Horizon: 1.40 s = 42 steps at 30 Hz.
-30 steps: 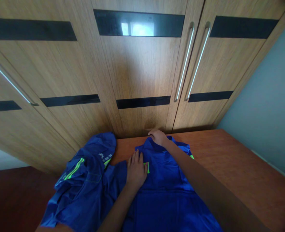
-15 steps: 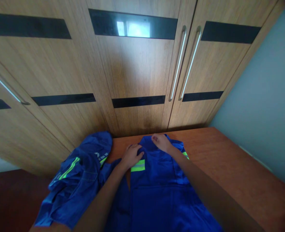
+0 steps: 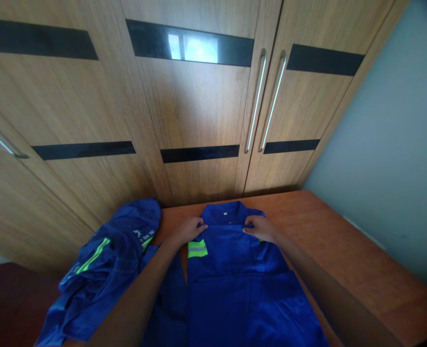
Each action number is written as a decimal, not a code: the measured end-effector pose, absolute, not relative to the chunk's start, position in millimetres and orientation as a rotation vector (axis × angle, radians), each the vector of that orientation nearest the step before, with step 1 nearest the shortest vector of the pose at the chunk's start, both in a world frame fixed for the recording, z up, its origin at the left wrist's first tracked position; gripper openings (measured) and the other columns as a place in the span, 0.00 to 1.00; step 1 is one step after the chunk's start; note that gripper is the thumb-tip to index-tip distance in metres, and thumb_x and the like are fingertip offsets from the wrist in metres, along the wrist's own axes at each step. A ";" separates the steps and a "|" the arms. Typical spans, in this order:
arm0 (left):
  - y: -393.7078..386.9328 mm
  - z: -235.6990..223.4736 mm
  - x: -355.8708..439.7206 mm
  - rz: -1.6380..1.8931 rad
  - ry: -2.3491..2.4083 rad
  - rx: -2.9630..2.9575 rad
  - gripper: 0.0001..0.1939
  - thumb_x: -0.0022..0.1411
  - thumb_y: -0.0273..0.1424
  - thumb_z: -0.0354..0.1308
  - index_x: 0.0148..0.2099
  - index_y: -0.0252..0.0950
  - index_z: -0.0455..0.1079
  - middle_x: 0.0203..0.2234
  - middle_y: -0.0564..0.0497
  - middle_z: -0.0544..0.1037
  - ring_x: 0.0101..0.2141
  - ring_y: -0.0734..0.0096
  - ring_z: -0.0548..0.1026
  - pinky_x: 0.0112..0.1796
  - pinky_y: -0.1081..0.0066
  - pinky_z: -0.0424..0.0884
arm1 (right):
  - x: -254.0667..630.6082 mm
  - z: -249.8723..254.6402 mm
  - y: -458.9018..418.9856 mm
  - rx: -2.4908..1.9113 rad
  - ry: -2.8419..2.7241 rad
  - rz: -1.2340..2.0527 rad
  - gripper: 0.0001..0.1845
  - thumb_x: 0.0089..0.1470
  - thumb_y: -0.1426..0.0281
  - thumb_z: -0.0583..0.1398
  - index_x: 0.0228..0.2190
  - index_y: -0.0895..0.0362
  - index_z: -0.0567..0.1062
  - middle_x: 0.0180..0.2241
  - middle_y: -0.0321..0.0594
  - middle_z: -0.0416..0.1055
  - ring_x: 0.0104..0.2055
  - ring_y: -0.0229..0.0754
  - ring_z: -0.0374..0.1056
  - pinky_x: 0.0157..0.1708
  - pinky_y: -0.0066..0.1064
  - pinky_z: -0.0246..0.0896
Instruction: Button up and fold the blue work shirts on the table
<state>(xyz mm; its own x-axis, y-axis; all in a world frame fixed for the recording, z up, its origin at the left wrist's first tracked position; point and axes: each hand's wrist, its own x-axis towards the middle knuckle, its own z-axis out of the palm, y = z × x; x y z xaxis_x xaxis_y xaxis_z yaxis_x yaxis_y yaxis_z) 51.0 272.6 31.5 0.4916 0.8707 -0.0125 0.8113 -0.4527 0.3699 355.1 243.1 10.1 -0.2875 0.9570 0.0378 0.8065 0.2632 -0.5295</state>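
Observation:
A blue work jacket lies spread in front of me, its collar at the far end with a small white label inside. A yellow-green reflective patch shows on its left side. My left hand pinches the fabric at the left, just below the collar, fingers closed. Across from it, my right hand has thumb and fingers closed on the fabric below the collar's right side. Between the hands the fabric edge runs nearly straight.
A crumpled blue garment with yellow-green strips lies to the left. The reddish-brown wooden surface extends right. Behind it stands a wooden wardrobe with long metal handles; a pale wall rises at the right.
My right hand has moved right and down from above the collar to the jacket's right side. My left hand has closed on the fabric. The collar is now uncovered, and the view has shifted slightly.

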 end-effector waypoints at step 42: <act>120.4 32.5 69.1 0.218 1.355 2.244 0.11 0.66 0.40 0.47 0.40 0.41 0.67 0.35 0.51 0.78 0.37 0.65 0.76 0.36 0.71 0.65 | 405.3 5.0 108.7 -1.862 -1.921 0.542 0.17 0.57 0.54 0.53 0.40 0.51 0.72 0.33 0.39 0.73 0.34 0.45 0.71 0.34 0.35 0.65</act>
